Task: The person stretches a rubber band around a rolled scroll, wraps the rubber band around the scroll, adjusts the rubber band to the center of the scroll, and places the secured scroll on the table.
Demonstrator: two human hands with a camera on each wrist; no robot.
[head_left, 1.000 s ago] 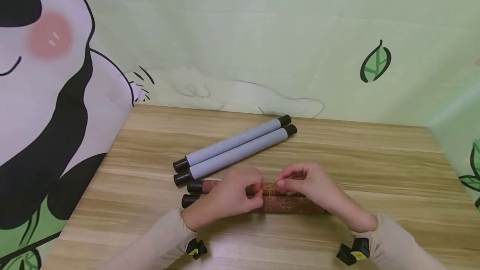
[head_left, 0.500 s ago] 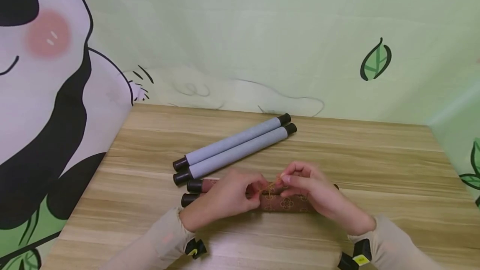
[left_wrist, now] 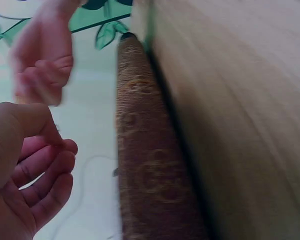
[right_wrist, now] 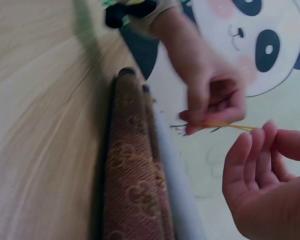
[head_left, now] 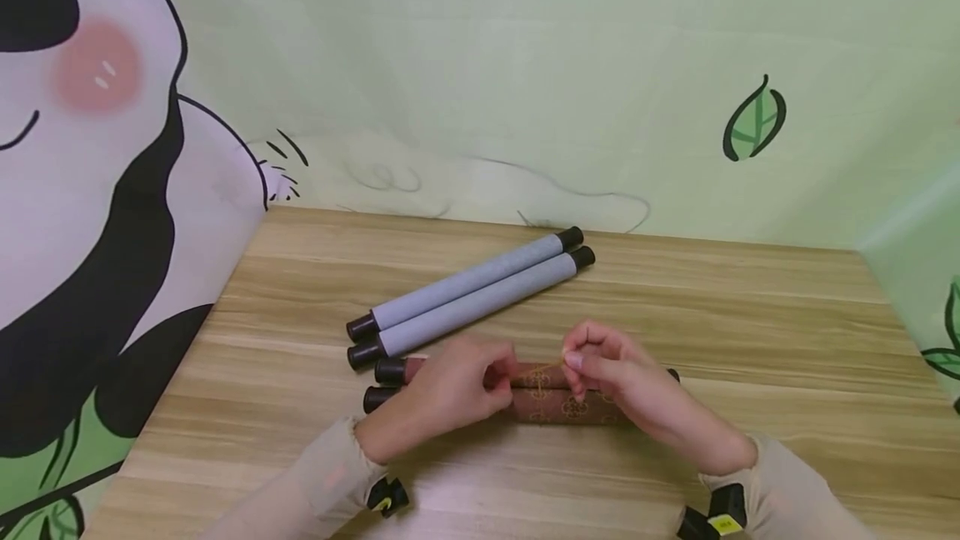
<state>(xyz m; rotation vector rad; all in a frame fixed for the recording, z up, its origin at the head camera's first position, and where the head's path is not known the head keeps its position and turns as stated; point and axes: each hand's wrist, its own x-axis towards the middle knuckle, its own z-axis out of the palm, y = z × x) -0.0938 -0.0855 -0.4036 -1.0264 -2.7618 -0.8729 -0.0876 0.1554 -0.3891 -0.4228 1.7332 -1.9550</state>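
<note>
Left fingers (head_left: pixel 501 353) have shifted leftward, wooden table (head_left: pixel 787 332) beneath, green wall (head_left: pixel 525 65)

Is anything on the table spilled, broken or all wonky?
Nothing looks spilled or broken. Only a little wonky: the two grey-blue scroll rolls lie slanted on the wooden table, while the two brown flower-patterned scroll rolls nearer the person lie almost straight across.
</note>
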